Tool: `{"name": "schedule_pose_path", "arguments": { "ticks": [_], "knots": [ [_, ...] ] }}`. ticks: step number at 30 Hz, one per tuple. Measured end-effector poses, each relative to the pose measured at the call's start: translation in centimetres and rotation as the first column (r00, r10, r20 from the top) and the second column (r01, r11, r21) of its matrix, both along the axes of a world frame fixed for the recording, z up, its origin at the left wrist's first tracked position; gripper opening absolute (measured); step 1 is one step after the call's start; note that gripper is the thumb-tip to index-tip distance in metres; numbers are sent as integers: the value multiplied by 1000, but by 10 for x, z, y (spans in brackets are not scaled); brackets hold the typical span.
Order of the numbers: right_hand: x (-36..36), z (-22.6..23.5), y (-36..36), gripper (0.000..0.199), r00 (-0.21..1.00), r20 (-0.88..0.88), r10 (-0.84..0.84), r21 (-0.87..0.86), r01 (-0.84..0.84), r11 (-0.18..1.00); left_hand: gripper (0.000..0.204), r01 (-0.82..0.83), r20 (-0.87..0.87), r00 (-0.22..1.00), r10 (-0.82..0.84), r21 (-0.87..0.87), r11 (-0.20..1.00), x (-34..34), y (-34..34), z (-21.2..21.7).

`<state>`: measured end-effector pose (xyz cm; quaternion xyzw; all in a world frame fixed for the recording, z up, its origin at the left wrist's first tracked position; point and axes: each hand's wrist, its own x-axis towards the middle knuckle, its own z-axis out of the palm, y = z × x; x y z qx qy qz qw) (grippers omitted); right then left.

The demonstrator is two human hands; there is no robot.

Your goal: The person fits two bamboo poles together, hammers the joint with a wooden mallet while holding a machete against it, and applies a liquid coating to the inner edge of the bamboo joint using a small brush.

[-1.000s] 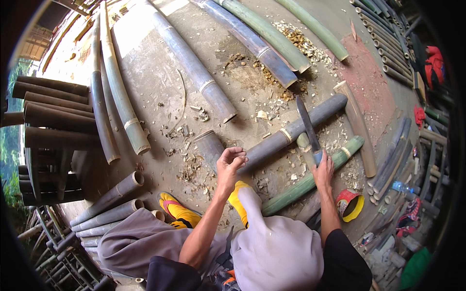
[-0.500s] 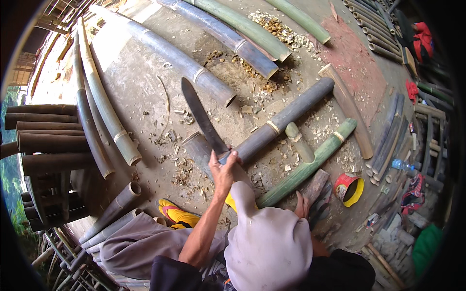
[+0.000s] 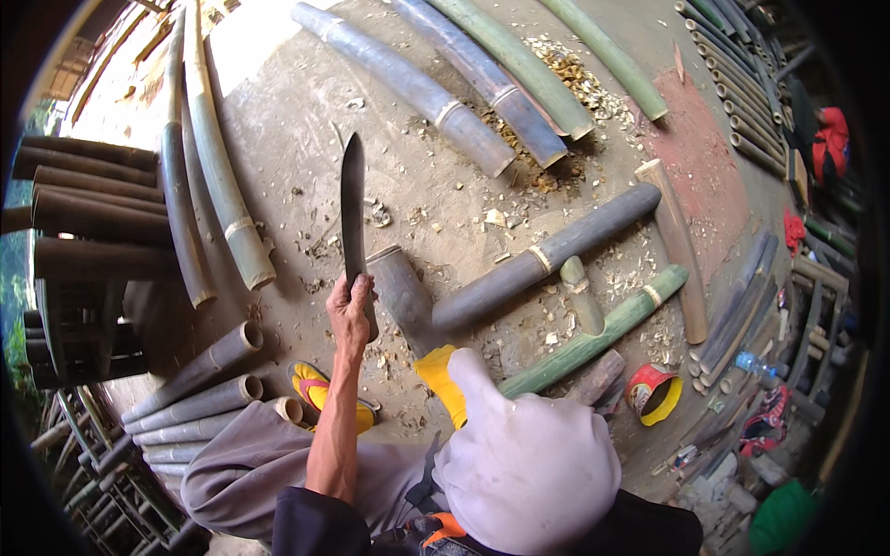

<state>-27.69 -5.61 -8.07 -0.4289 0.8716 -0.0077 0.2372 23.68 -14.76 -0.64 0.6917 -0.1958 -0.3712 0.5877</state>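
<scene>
Left hand (image 3: 353,310) fist closed on machete (image 3: 352,208) handle, blade raised over the ground's mid area w/ bamboo pole (image 3: 533,264). Blade prob. heavy, stiff, sharp; grip handle only. Right hand hidden, can't tell.

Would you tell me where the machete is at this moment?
In the head view the machete is left of centre, gripped by its handle in the left hand, blade pointing up over the ground, just left of the short bamboo section.
</scene>
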Motion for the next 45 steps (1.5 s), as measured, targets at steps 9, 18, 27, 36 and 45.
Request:
{"name": "schedule_pose_path", "arguments": {
  "ticks": [9,18,27,36,45],
  "knots": [
    [54,97,-80,86,909,275,314,-77,-305,949,43,231,304,884,-355,376,897,76,41,9],
    [209,145,-181,84,591,511,624,-200,-624,755,44,430,390,578,-717,601,674,134,63,15],
    [345,119,-224,92,264,607,749,-271,-818,508,49,485,347,377,-859,716,502,158,53,8],
    [352,109,-226,94,255,635,729,-225,-842,490,48,506,298,368,-881,730,459,166,52,-4],
    [359,126,-249,93,179,629,756,-224,-890,397,48,546,294,342,-892,711,443,171,52,-20]
  ]
}}
